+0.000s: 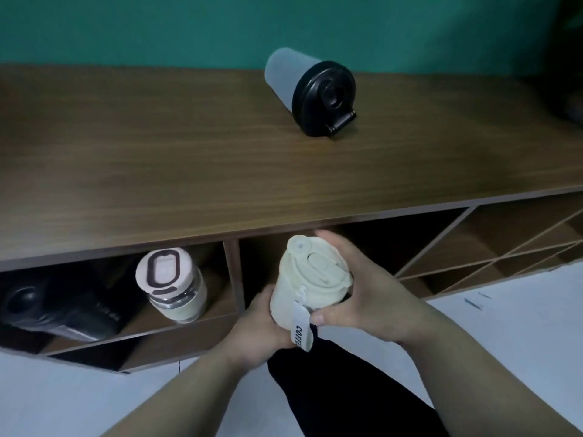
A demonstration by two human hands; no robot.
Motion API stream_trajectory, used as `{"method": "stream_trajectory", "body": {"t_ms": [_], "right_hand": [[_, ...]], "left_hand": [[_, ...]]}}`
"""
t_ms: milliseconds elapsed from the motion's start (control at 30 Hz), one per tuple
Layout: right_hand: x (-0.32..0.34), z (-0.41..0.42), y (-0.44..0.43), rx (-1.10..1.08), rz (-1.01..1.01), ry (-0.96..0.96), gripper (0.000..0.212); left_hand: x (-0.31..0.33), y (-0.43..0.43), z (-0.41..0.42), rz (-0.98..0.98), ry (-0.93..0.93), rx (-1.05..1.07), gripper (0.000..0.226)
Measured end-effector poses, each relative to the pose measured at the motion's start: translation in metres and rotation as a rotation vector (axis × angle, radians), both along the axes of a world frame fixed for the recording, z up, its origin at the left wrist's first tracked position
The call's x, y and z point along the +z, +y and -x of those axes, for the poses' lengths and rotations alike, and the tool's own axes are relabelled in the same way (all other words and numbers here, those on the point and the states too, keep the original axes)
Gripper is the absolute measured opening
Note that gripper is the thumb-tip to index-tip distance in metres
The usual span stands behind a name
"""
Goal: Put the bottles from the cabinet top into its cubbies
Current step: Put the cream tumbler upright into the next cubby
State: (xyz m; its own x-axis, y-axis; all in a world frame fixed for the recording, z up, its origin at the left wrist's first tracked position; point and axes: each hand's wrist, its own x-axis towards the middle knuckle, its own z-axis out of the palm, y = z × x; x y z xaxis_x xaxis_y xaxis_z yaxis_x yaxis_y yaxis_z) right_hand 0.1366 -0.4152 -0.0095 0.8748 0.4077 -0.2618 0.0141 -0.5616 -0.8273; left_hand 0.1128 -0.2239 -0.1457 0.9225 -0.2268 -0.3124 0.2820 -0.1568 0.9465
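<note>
A cream bottle (303,279) with a white strap reading "COFFEE" is gripped between both hands in front of the middle cubby opening. My left hand (262,329) wraps its lower left side; my right hand (353,288) grips its right side and lid. On the wooden cabinet top (157,171) a frosted grey bottle with a black lid (310,89) lies on its side. In the left cubby stands a glass bottle with a pale lid (172,283), and a black bottle (63,307) lies beside it.
A divider (233,272) separates the left cubby from the middle one. More cubbies with slanted shelves (489,247) lie to the right. A dark object (568,102) sits at the far right of the top. A green wall stands behind; pale floor lies below.
</note>
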Motion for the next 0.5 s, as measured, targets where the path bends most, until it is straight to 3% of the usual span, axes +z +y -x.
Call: {"method": "stream_trajectory", "body": {"t_ms": [100,233,267,367,500], "right_hand": [[-0.01,-0.016,0.005,-0.047,-0.017,-0.098,0.08],[-0.026,-0.035,0.008,-0.094,-0.006,-0.196,0.043],[-0.033,-0.039,0.01,-0.105,0.004,-0.191,0.044],[-0.048,-0.045,0.016,-0.158,0.071,-0.19,0.074],[-0.057,-0.046,0.024,-0.167,0.067,-0.205,0.076]], "left_hand": [[0.0,-0.016,-0.015,-0.007,-0.053,-0.015,0.067],[-0.001,-0.022,-0.028,0.009,-0.098,0.093,0.068],[-0.005,-0.022,-0.032,-0.033,-0.107,0.121,0.067],[-0.017,-0.026,-0.036,-0.137,-0.092,0.245,0.046],[-0.034,-0.031,-0.037,-0.531,-0.128,0.254,0.041]]}}
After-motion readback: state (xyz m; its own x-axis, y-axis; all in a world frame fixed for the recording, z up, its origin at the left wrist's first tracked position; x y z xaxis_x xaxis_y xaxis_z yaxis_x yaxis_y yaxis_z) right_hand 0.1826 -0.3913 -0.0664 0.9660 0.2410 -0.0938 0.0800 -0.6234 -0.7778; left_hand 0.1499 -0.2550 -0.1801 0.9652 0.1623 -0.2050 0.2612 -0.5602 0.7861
